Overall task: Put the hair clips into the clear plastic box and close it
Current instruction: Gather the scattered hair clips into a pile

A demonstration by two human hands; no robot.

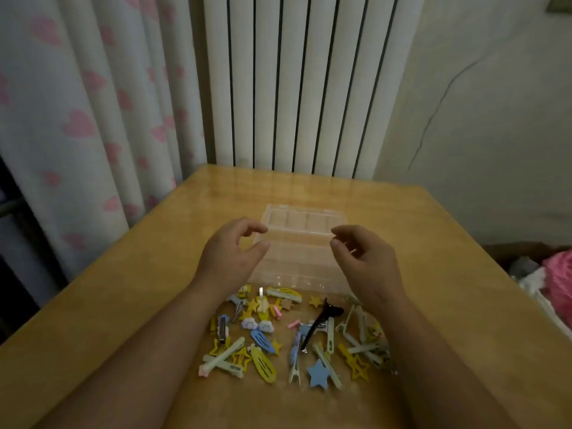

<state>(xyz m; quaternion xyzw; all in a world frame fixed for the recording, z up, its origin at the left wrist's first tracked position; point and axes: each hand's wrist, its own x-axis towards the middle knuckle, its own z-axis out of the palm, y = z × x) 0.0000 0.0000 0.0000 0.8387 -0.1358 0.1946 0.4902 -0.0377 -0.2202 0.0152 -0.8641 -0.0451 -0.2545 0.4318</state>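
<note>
A clear plastic box (298,243) with compartments lies on the wooden table (123,289), its lid apparently down. My left hand (230,253) hovers at the box's left edge, fingers and thumb curved apart and holding nothing. My right hand (360,258) hovers at the box's right edge in the same curved pose, also empty. Whether either hand touches the box is unclear. Several hair clips (297,332) in yellow, blue, white and pink, plus one black clip (318,323), lie scattered on the table just in front of the box, between my forearms.
A white radiator (303,82) stands behind the table's far edge. A curtain with pink hearts (77,119) hangs at the left. Pink and white fabric (554,280) lies beyond the table's right edge.
</note>
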